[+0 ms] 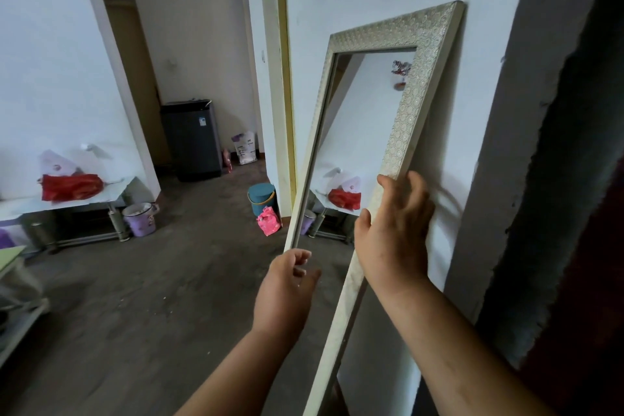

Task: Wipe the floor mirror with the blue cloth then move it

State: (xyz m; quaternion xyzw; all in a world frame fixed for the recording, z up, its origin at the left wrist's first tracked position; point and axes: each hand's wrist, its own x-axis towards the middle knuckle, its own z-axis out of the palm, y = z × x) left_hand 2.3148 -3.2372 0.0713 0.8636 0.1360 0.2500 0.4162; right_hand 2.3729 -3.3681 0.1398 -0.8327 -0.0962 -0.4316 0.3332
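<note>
The floor mirror (366, 132) has shiny glass and a bumpy, pale frame. The floor (152, 297) beside it looks dull, rough and grey.

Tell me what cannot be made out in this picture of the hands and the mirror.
- The blue cloth: nowhere in the head view.
- The foot of the floor mirror: cut off by the bottom edge.
- The right hand: its own back hides the palm and the fingers are blurred, so its grip on the frame is unclear.
- The label on the grey appliance: too small to read.
</note>
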